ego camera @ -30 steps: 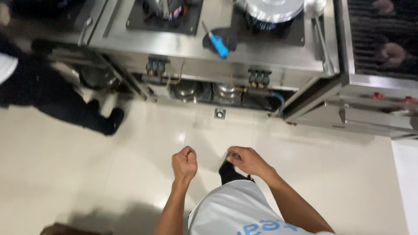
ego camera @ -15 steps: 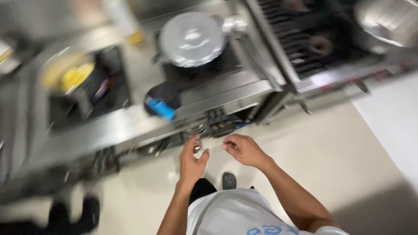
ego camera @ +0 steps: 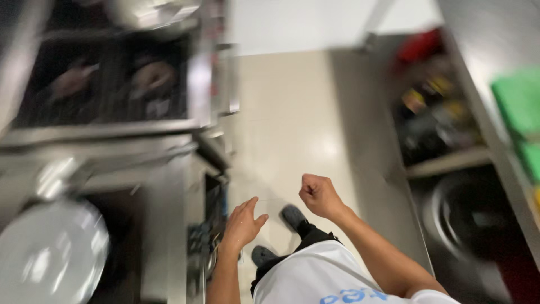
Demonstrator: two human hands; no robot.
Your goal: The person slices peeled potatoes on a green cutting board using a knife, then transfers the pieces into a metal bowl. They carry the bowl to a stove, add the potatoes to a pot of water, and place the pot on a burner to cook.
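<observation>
In the aisle between the steel range (ego camera: 169,186) on the person's left and a steel counter (ego camera: 495,84) on their right, both hands were out in front over the pale tiled floor (ego camera: 287,112). Left hand (ego camera: 241,225): loosely open, fingers together, thumb out, holding nothing, just beside the range's front edge; contact couldn't be told. Right hand (ego camera: 319,195): closed in a fist; whether anything sat inside it, can't tell.

Progress, as a judgement only: no item was in hand or being reached for, so nothing showed as done or underway. The person looked mid-stride, dark shoes (ego camera: 292,217) under the hands.

Hard to read: the frame was heavily motion-blurred. A round grey lid (ego camera: 50,259) sat on the range at lower left, cut by the frame edge. Dark burner grates (ego camera: 107,84) were above it. The under-counter shelf (ego camera: 444,160) held dark clutter I couldn't identify. A green flat thing (ego camera: 520,98) was on the counter, probably a board. A large dark round vessel (ego camera: 467,217) sat below, outline only.
</observation>
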